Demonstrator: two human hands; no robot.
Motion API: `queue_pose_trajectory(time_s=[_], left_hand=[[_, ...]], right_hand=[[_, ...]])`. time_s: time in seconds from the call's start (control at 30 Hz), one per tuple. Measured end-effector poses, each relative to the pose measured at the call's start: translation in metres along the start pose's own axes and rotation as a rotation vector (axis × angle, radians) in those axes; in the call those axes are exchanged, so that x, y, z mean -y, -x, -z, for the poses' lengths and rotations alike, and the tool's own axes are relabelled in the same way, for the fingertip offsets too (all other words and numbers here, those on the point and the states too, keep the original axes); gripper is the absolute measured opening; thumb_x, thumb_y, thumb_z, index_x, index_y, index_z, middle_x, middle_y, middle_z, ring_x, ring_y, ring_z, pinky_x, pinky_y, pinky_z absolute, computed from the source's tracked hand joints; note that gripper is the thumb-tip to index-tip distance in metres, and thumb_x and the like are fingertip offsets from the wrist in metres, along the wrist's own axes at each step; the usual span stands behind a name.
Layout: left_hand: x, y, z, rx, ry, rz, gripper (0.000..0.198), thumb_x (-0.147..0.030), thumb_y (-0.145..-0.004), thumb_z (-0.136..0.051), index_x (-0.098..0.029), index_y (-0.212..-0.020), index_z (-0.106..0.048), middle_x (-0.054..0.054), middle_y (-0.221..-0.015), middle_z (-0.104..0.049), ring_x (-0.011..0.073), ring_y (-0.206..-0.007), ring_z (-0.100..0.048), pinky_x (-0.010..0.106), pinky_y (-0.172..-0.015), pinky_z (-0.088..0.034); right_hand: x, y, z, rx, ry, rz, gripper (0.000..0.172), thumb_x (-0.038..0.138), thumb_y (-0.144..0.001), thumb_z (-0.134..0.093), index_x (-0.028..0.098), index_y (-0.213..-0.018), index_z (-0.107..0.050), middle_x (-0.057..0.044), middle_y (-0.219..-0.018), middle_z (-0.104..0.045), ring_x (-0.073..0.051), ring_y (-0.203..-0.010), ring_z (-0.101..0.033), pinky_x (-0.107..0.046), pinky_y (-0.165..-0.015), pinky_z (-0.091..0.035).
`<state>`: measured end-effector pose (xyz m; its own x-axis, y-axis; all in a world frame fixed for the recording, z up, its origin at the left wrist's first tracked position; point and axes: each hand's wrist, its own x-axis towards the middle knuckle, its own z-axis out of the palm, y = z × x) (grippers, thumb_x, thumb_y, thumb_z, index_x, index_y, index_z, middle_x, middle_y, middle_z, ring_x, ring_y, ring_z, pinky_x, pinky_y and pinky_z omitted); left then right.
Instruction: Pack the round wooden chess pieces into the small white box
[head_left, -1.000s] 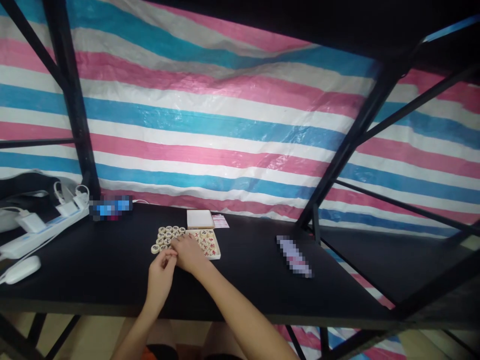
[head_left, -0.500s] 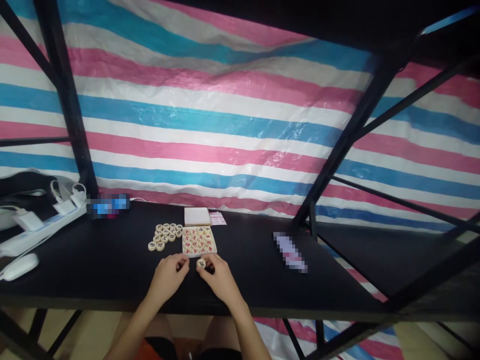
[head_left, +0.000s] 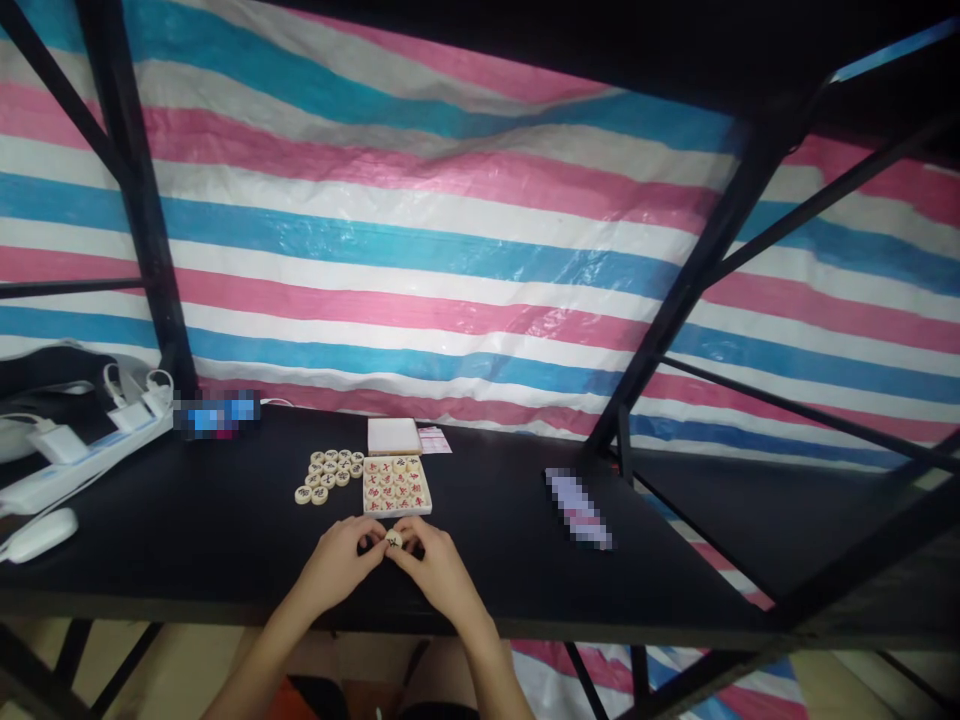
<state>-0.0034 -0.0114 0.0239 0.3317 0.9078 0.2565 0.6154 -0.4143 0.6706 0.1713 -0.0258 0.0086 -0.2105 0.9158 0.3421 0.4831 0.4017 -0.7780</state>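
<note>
My left hand [head_left: 339, 562] and my right hand [head_left: 433, 568] meet near the front edge of the black table [head_left: 225, 540]. Both pinch one round cream game piece [head_left: 394, 540] with a dark mark, held between their fingertips. Just behind them lies a small white tray [head_left: 397, 487] filled with round pieces bearing red marks. A loose cluster of several cream pieces [head_left: 328, 472] sits left of the tray. A white square lid [head_left: 394, 436] lies behind the tray.
A white power strip [head_left: 82, 455] with plugs and a white mouse-like object [head_left: 39, 535] lie at the left. A blurred flat item [head_left: 579, 508] lies right of the tray. Black frame bars stand at left and right; a striped tarp hangs behind.
My right hand left the tray with one piece and drew back toward me. My left hand came from the loose pieces to join it; both now pinch that piece.
</note>
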Motion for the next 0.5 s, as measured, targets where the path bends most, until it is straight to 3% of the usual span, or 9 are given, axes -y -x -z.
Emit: queue_pose_trajectory(time_s=[0.13, 0.27, 0.5], left_hand=[[-0.0007, -0.0001, 0.0002, -0.004, 0.084, 0.001, 0.019, -0.029, -0.081, -0.048, -0.021, -0.080, -0.066, -0.001, -0.071, -0.065, 0.0161, -0.065, -0.058, 0.023, -0.062, -0.041], [-0.0019, -0.0002, -0.0001, -0.006, 0.119, -0.008, 0.021, -0.031, -0.083, -0.046, -0.021, -0.081, -0.064, -0.001, -0.070, -0.065, 0.0157, -0.064, -0.058, 0.022, -0.060, -0.042], [0.0069, -0.0017, -0.0047, 0.030, 0.150, -0.030, 0.025, -0.031, -0.083, -0.052, -0.020, -0.102, -0.065, 0.001, -0.081, -0.069, 0.0150, -0.070, -0.060, 0.022, -0.064, -0.043]], right_hand=[[0.0046, 0.0011, 0.0018, -0.006, 0.077, 0.025, 0.014, 0.023, -0.084, -0.055, 0.022, -0.096, -0.063, -0.001, -0.084, -0.068, -0.016, -0.077, -0.061, -0.026, -0.073, -0.045], [0.0066, 0.0012, 0.0021, -0.004, 0.121, 0.030, 0.011, 0.026, -0.086, -0.054, 0.021, -0.085, -0.064, -0.001, -0.077, -0.067, -0.016, -0.074, -0.061, -0.024, -0.070, -0.044], [0.0073, 0.0008, 0.0029, -0.021, 0.064, 0.016, 0.019, 0.029, -0.090, -0.048, 0.020, -0.082, -0.062, -0.001, -0.078, -0.067, -0.015, -0.073, -0.061, -0.023, -0.068, -0.043]])
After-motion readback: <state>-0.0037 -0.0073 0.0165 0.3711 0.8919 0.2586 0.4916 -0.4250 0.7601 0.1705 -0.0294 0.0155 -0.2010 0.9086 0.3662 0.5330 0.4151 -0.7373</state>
